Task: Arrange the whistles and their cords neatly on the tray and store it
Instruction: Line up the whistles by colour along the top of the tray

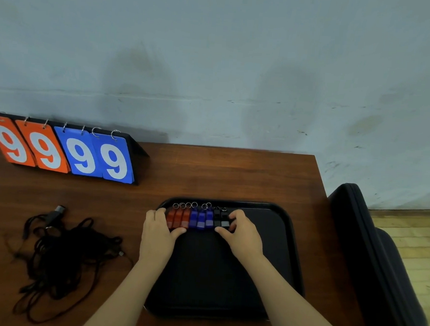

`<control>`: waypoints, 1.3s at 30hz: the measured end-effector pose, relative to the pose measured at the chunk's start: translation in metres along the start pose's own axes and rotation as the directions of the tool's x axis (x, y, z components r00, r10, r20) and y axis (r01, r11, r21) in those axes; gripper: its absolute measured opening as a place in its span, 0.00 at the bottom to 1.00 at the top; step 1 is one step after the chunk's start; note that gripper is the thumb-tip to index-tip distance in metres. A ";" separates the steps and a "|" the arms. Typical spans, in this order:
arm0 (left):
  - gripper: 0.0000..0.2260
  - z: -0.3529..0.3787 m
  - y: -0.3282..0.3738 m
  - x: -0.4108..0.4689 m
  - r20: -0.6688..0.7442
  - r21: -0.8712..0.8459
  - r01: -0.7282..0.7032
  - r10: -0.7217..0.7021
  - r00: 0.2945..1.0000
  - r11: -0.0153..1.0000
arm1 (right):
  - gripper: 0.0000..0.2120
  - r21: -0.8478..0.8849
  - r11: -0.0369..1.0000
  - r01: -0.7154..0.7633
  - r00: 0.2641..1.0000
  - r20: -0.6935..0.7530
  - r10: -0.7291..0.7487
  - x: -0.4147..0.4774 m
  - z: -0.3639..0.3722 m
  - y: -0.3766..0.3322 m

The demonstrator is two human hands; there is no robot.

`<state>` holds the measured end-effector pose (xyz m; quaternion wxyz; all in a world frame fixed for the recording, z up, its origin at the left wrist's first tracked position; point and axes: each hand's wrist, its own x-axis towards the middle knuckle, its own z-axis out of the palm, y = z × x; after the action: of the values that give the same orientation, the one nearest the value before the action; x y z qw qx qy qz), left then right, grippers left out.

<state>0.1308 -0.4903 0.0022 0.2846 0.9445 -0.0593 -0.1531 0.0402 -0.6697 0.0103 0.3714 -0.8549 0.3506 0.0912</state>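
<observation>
Both bare arms stretched forward, side by side, over the flat black plastic tray [268, 257]. Left hand [158, 231] at the left end of the row of small plastic whistles [200, 220], fingers bent over the three red whistles [179, 218], thumb tucked in against their near ends, holding them from that side. Right hand [242, 236] at the other end, fingers curled round the two black whistles [221, 220], thumb flat along the near ends. Three blue whistles [201, 220] in the middle, between the two hands, all packed close together. Whole row at the far part of the tray, near its far rim, with little silver rings [188, 205] pointing away from the person. Tray flat on the brown wooden table [233, 176], near the right edge. Big messy heap of thin black cords [59, 256] on the table, well to the left of the tray, none of it on the tray. One more dark whistle [56, 212] lying at the far side of that heap. Flip scoreboard with orange and blue nines [63, 151] standing at the far left. Big black padded case [370, 248] beside the table on the right.
</observation>
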 end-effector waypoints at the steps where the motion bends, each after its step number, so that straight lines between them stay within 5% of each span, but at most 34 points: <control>1: 0.33 0.000 0.000 0.000 0.000 0.000 0.000 0.000 1.000 1.000 | 0.24 0.001 1.000 -0.003 1.000 0.001 0.003 0.000 0.000 0.000; 16: 0.33 -0.004 0.000 -0.012 0.000 -0.069 0.014 -0.014 1.000 0.997 | 0.27 0.007 1.000 -0.011 1.000 -0.005 0.011 -0.007 0.002 -0.002; 22: 0.27 -0.015 -0.010 -0.024 -0.041 -0.090 -0.023 0.019 0.999 0.996 | 0.24 -0.083 0.995 0.062 0.988 -0.135 -0.072 -0.020 0.006 -0.008; 34: 0.12 -0.080 -0.083 -0.042 -0.197 0.045 0.003 0.006 0.980 0.999 | 0.10 -0.117 0.921 0.372 0.925 -0.034 -0.378 -0.048 0.060 -0.080; 39: 0.11 -0.118 -0.138 -0.044 -0.419 -0.146 0.079 -0.133 0.898 0.986 | 0.09 -0.126 0.837 0.532 0.847 0.085 -0.525 -0.055 0.105 -0.128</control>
<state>0.1311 -0.3058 0.0300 0.3404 0.9372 0.0658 0.0388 0.0961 -0.5062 0.0316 0.3275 -0.9406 0.0848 0.0304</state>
